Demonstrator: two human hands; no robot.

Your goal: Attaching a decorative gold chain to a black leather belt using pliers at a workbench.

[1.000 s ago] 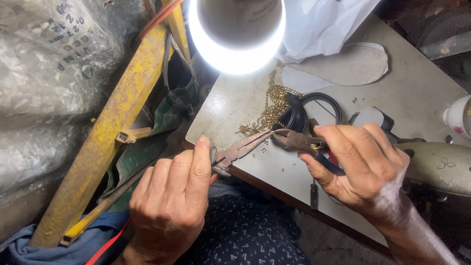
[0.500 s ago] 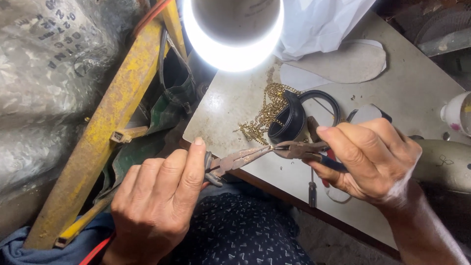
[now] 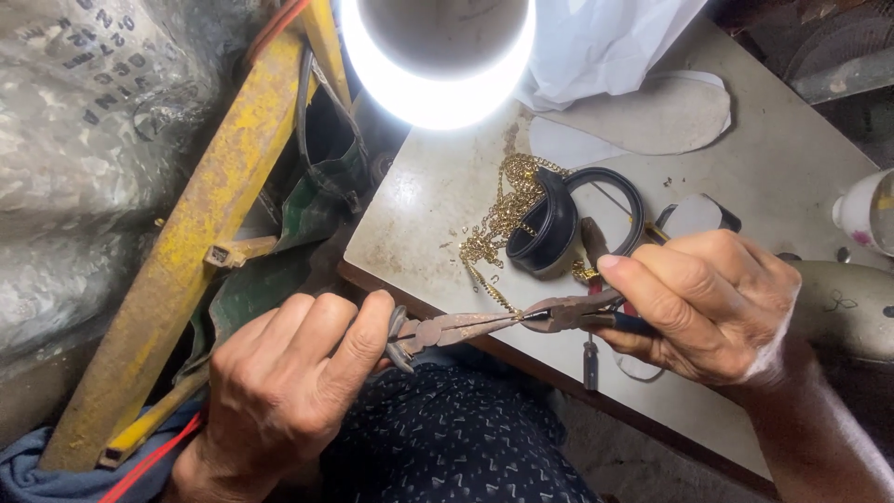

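Since the earlier frame, our two pairs of pliers have swung from a slant to nearly level, and both hands sit a little lower against the table edge.

Our left hand [image 3: 279, 391] is closed in a fist around the rusty left pliers [image 3: 438, 331], whose nose points toward three o'clock. Our right hand [image 3: 698, 303] is wrapped tight on the dark-handled right pliers [image 3: 568, 312], nose pointing toward nine o'clock. The two noses meet tip to tip between the hands, so both tools share one long axis running nine to three, tilted slightly up at the right. What they pinch between them is too small to tell, though a strand of gold chain [image 3: 498, 219] trails down to that point from twelve o'clock.

At twelve o'clock from the meeting point, the chain lies heaped beside a black bangle [image 3: 549, 224] on the grey table [image 3: 438, 186]. The noses cross just over the table's near edge, above our dark patterned lap [image 3: 447, 438]. A yellow metal frame [image 3: 186, 251] stands at nine o'clock, close to our left knuckles. The bright lamp [image 3: 438, 56] hangs at twelve o'clock. Bare tabletop lies toward two o'clock, up to the pale shoe insole [image 3: 661, 116].
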